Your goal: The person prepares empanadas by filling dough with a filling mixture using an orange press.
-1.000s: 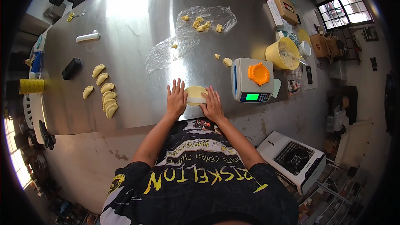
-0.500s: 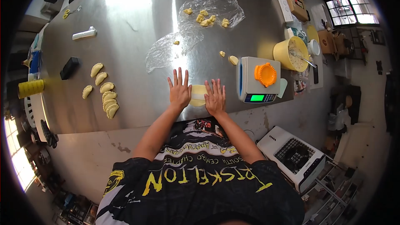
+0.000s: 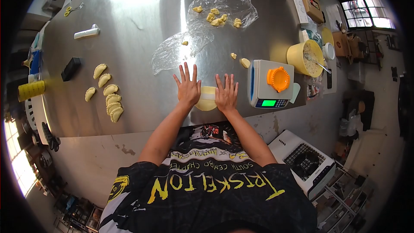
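A flat round of pale yellow dough (image 3: 206, 105) lies on the steel table close to my body. Across it runs a whitish bar, seemingly a rolling pin (image 3: 208, 96), its ends hidden beneath my hands. My left hand (image 3: 188, 89) lies flat over the left end with fingers spread. Over the right end rests my right hand (image 3: 226, 96), palm down and fingers stretched out. Just beyond my right hand are two small dough pieces (image 3: 245, 63). Crimped half-moon dumplings (image 3: 113, 98) sit in a group to the left.
Clear plastic film (image 3: 172, 54) with dough lumps (image 3: 218, 20) lies ahead. At right stand a digital scale (image 3: 261, 82) bearing an orange dumpling mould (image 3: 278, 79), and a yellow bowl (image 3: 297, 58) of filling with a spoon. A black box (image 3: 71, 69), white roll (image 3: 86, 32) and scissors (image 3: 73, 9) are left.
Both hands have slid a little away from my body, staying flat over the bar's ends. More of the dough's near side shows below the bar. The view has shifted slightly.
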Demonstrator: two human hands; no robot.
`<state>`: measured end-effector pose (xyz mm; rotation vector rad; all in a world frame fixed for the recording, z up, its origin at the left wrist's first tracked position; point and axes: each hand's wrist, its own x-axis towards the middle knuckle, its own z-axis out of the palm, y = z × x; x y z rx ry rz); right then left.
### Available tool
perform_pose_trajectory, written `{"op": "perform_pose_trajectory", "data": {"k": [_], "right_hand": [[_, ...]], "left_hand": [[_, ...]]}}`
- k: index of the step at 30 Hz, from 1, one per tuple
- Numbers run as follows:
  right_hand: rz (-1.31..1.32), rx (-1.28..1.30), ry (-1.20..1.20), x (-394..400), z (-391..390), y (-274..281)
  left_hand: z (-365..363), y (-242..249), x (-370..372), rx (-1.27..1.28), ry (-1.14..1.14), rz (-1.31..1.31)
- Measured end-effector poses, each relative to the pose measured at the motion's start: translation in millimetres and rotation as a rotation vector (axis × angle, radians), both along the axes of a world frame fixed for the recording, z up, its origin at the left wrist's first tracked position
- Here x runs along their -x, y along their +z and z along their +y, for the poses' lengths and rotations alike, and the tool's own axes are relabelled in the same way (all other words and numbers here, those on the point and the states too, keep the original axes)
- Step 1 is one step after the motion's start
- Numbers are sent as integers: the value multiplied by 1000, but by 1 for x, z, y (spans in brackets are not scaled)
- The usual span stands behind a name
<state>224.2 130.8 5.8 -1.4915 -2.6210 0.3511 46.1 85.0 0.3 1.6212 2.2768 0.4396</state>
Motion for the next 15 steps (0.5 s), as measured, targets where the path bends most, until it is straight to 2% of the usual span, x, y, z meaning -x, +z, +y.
{"op": "perform_pose_trajectory", "data": {"k": [15], "right_hand": [[-106,79,-66,14,34,-1]], "left_hand": [[36,3,8,-128,29,82]]}}
